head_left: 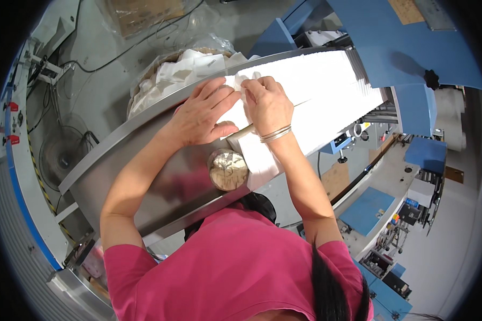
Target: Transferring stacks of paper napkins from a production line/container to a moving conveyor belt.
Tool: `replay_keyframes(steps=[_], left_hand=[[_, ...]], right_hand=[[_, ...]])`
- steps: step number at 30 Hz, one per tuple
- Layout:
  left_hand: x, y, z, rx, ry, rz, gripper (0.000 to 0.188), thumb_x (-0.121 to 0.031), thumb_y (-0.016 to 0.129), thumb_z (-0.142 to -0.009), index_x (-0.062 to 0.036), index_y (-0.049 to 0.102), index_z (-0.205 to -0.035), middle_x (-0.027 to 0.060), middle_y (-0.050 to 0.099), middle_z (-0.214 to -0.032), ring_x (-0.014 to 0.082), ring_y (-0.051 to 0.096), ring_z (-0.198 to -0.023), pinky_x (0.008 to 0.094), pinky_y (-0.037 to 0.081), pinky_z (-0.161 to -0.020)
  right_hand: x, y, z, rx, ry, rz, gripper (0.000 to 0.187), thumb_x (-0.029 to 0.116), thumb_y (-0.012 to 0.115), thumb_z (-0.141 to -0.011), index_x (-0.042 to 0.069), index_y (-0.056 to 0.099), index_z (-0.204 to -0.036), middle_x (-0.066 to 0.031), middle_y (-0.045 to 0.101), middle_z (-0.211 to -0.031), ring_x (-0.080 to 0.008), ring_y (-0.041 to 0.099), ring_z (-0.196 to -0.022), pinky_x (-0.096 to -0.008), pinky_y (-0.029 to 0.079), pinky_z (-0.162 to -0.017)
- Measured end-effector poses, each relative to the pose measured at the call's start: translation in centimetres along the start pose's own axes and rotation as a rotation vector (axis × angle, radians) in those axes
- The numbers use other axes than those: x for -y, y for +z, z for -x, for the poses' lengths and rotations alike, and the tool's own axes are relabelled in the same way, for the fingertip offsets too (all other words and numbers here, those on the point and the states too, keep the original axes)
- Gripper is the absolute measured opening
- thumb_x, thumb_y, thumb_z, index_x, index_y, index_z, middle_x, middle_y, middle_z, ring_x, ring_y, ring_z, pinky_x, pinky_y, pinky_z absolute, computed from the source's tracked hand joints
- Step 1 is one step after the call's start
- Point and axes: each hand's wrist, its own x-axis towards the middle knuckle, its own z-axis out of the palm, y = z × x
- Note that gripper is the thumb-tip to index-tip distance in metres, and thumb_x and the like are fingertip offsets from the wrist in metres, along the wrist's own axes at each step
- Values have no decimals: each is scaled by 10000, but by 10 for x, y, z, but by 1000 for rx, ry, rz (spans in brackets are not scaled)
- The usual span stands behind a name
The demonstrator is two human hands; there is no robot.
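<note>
Two long rows of white, paper-like pieces (318, 75) lie along the metal table, too bright for single pieces to show. My right hand (271, 104) is over the near end of the far row. Its fingers are curled and pinched on a thin white piece that stands up a little there. Beside it my left hand (206, 109) is held with fingers apart, thumb out, at the end of the same row; nothing shows in its grasp. A round container (228, 170) with a cream, mottled inside sits on the metal next to the nearer row.
The metal table (144, 160) has a raised rim. Beyond it stands a bag-lined bin (182, 69) heaped with white scraps. A blue machine (396, 48) closes off the far right end of the rows. A fan (64, 158) is on the left floor.
</note>
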Motion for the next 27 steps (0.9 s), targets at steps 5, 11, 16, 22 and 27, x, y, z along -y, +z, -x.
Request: replay_keyframes(steps=[5,11,16,22,27], left_hand=[[-1,-2,-1,20,3,-16,551,-384,660,-751,-38,528,-1158,89,474,-1169,294,380,-1185,414,296,-1013],[1,0,1,11,16,-15,553,-388,659,-755,-34,527,-1159,96,470,-1176,303,376,-1188,422,287,-1011],[2,0,3,2,19,-8,558,-390,658,-759,-28,527,-1162,103,468,-1188,311,374,-1193,425,284,-1011],[2,-1,2,6,23,-5,556,-392,654,-761,-23,531,-1158,107,472,-1185,313,374,-1195,422,283,-1010],[3,0,-5,20,44,-11,552,-391,650,-764,-19,537,-1156,109,476,-1189,318,372,-1201,420,289,-1013]], right_hand=[[6,-5,4,3,27,9,238,158,673,-743,118,652,-976,-48,606,-910,-251,600,-864,-370,507,-672],[6,2,9,-13,-9,66,301,130,654,-739,105,624,-1037,-57,578,-886,-252,576,-818,-359,502,-663],[8,2,11,-4,-18,88,319,135,661,-753,131,643,-1072,-41,584,-881,-231,583,-818,-350,505,-659],[8,3,8,-45,-28,41,232,127,667,-747,115,680,-978,-49,594,-822,-237,590,-776,-358,505,-631],[-4,-1,-5,55,132,-89,193,236,679,-732,104,683,-873,-102,622,-773,-291,616,-752,-392,507,-644]])
